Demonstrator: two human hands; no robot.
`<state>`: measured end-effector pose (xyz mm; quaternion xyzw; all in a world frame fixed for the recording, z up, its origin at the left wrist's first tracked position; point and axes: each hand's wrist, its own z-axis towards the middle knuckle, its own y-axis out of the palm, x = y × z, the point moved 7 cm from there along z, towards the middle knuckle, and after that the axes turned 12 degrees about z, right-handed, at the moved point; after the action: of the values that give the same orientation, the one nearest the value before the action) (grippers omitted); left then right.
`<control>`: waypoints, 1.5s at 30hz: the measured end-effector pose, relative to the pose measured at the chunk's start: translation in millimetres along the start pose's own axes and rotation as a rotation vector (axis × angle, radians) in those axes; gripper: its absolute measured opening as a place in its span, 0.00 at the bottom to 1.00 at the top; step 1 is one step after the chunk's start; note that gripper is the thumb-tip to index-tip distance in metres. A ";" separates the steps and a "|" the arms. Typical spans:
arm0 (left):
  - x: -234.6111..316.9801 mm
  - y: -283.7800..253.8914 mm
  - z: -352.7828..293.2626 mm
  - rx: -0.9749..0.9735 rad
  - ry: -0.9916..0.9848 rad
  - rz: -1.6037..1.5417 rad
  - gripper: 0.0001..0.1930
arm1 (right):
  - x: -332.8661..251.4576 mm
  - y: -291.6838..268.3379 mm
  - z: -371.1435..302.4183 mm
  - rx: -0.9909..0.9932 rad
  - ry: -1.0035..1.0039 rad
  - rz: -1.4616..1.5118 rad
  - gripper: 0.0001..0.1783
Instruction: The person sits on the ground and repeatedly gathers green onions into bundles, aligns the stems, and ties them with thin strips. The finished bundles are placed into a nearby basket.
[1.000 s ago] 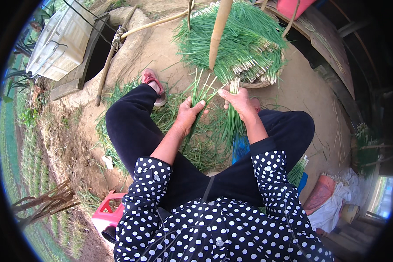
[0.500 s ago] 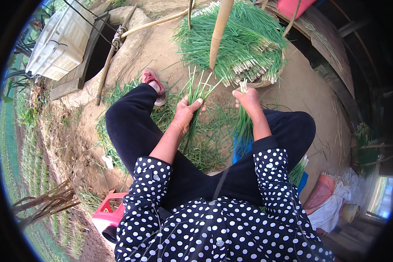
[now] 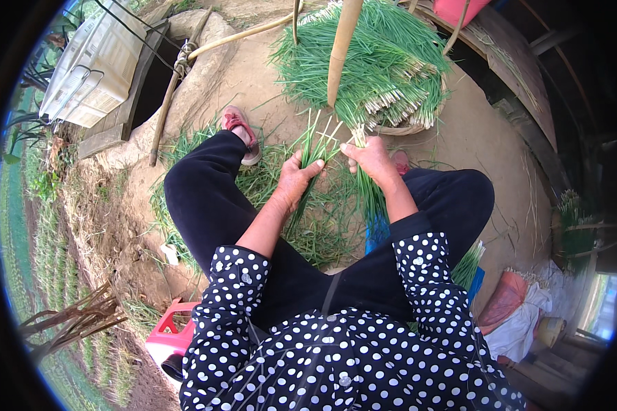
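My left hand (image 3: 296, 179) is closed round a loose bunch of chives (image 3: 314, 147), whose pale stem ends fan out above the thumb while green leaves hang below. Close beside it on the right, my right hand (image 3: 375, 162) grips a tighter bunch of chives (image 3: 371, 201), white ends up and leaves trailing down over something blue (image 3: 376, 231) between my legs. The fingers of the right hand reach toward the left bunch's stems; whether they touch is hard to tell. Ahead lies a big heap of chives (image 3: 363, 61) on a round basket, white ends toward me.
A wooden pole (image 3: 341, 51) rises in front of the heap. Loose green leaves (image 3: 325, 236) litter the dirt between my feet. White plastic crates (image 3: 92, 72) stand at far left, a red and white stool (image 3: 171, 332) at lower left, and sacks (image 3: 517, 315) at lower right.
My right hand has moved left with its bunch of chives, up beside the left hand. The left hand has shifted slightly right, still holding its chives.
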<state>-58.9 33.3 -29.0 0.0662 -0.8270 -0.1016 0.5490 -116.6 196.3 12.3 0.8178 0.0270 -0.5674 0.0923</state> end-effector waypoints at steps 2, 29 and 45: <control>0.3 -0.4 2.1 0.004 0.018 0.022 0.08 | 0.6 -1.8 -1.5 -0.008 0.029 -0.009 0.09; 2.7 -25.9 5.9 0.070 -0.082 -0.261 0.11 | 0.5 -34.6 -22.6 -0.005 0.234 -0.061 0.11; -5.5 -16.0 2.2 0.077 -0.033 -0.008 0.13 | -6.8 -47.8 -0.1 0.258 -0.014 -0.029 0.11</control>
<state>-58.8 19.2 -38.6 0.0888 -0.8388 -0.0729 0.5321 -126.0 243.6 12.9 0.8185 -0.0350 -0.5730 -0.0217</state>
